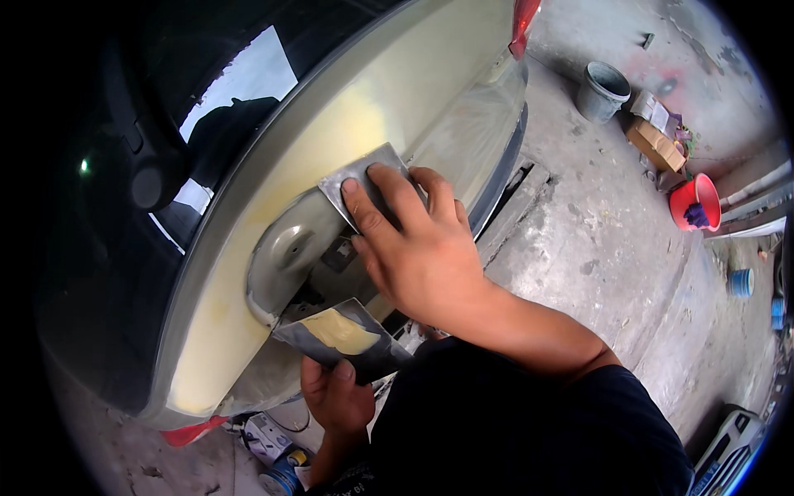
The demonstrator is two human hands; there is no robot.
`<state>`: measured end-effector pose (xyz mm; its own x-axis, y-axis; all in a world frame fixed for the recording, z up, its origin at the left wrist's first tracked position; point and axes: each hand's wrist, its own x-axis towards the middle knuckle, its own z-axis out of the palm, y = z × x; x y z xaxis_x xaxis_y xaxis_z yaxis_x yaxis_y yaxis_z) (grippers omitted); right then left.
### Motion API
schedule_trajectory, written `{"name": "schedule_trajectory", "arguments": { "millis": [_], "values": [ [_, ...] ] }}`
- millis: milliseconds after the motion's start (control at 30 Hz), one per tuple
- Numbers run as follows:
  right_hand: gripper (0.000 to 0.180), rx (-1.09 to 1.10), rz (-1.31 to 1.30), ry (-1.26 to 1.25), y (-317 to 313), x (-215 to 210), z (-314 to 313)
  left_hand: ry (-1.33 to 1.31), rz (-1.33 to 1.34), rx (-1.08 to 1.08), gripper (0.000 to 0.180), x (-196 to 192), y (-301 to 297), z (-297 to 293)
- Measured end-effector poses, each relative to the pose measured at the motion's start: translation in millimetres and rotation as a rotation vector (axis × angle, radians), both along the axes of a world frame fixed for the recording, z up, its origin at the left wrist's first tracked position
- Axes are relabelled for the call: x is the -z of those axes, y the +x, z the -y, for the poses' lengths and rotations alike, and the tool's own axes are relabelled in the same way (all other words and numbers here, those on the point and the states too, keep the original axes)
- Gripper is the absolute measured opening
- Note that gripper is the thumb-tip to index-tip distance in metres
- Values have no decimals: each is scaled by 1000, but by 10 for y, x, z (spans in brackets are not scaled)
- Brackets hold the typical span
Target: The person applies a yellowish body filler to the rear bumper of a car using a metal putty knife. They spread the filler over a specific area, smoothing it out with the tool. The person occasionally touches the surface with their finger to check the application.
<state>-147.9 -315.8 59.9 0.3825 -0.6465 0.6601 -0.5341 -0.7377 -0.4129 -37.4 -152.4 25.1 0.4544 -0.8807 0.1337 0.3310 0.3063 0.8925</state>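
My right hand [426, 252] presses a flat metal putty spreader [387, 157] against the tailgate panel [302, 153] of a car, its fingers laid over the sheet. Pale yellow body filler [356, 116] coats the panel around and beyond the spreader, and shows smooth down to the lower left. Below, my left hand [335, 401] grips a dark flat mixing plate [385, 360], thumb on top. On that plate lies a thick smear of yellow putty [341, 331]. Between the two hands is a recess [339, 252] in the panel, beside a rounded grey handle hollow [289, 248].
The dark rear window [223, 136] borders the panel on the left. Along the right wall stand a grey bucket [604, 91], a cardboard box [657, 145] and a red bucket [695, 202]. Blue tins [741, 283] and another car's front [732, 450] sit farther right. A white box [266, 438] lies below.
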Motion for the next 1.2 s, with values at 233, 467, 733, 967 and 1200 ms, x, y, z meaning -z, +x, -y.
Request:
{"name": "schedule_trajectory", "arguments": {
  "millis": [233,467,733,967,1200],
  "values": [
    [54,10,-15,-15,-49,90,-50,-18,9,2,44,16,36,-33],
    [50,20,21,-106,77,130,24,-9,5,0,44,-1,35,-16],
    [56,-1,13,-42,-59,75,-68,-35,14,-16,45,23,84,-42],
    [48,9,4,-146,86,151,29,-62,-2,-30,45,-5,56,-3],
    [48,-230,106,-10,-257,85,-49,-101,-23,-85,46,-50,71,-30]
  ]
}}
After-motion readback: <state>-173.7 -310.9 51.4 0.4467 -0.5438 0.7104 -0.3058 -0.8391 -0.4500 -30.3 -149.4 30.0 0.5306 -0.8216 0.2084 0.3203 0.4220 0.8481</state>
